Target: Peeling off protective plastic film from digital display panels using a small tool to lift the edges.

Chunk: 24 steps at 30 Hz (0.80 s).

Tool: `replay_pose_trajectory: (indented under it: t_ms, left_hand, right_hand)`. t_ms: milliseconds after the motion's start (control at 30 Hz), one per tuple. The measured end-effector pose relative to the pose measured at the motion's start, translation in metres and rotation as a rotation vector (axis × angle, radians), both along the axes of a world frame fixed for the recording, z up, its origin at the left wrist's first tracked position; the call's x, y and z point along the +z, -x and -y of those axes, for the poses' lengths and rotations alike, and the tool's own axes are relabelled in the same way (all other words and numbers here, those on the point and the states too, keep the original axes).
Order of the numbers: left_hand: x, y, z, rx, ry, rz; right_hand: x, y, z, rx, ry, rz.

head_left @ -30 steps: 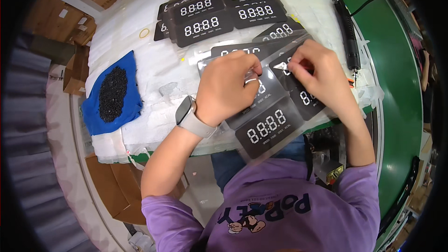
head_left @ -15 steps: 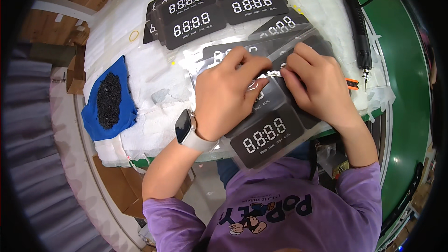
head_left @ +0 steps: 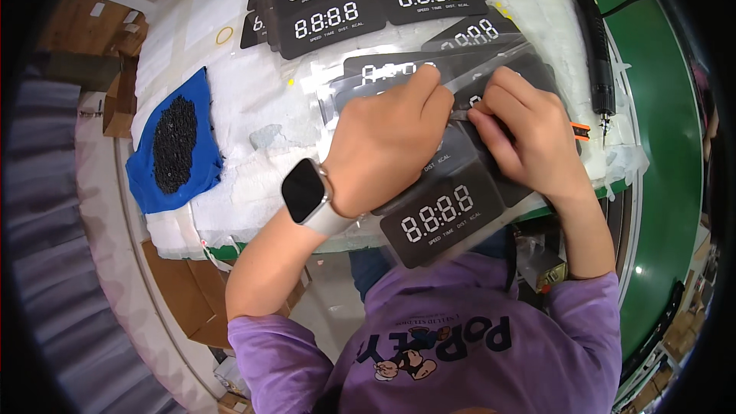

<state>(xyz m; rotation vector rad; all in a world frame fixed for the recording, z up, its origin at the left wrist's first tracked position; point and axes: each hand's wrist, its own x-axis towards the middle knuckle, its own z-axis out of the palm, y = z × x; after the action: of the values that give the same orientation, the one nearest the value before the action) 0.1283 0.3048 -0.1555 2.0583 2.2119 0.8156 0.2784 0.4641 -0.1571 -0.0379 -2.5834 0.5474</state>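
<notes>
At the frame's centre, our left hand (head_left: 395,138) curls over a sheet (head_left: 441,222); we cannot tell what its hidden fingertips grip. Just right of it, our right hand (head_left: 525,134) pinches a pale sliver (head_left: 459,115). We see more sheets (head_left: 330,19) upper centre, a screwdriver (head_left: 598,54) upper right, blue cloth (head_left: 201,107) at left.

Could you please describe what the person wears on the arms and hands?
Both hands, left and right, are bare, without gloves. The left wrist carries a watch with a dark, rounded rectangular screen and a pale grey band. Short purple sleeves leave the forearms uncovered.
</notes>
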Motion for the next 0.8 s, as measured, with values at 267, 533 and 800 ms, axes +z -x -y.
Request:
replay_pose_trajectory:
  t_ms: [267, 533, 800]
  left_hand:
    - [0.03, 0.061, 0.067, -0.184, 0.203, 0.373]
    - [0.026, 0.08, 0.143, 0.584, -0.243, 0.498]
    - [0.036, 0.014, 0.069, 0.276, -0.419, 0.235]
  right_hand:
    - [0.002, 0.002, -0.013, -0.009, 0.262, 0.042]
    - [0.003, 0.005, -0.017, 0.006, 0.27, 0.015]
    - [0.034, -0.041, 0.025, -0.225, 0.353, 0.066]
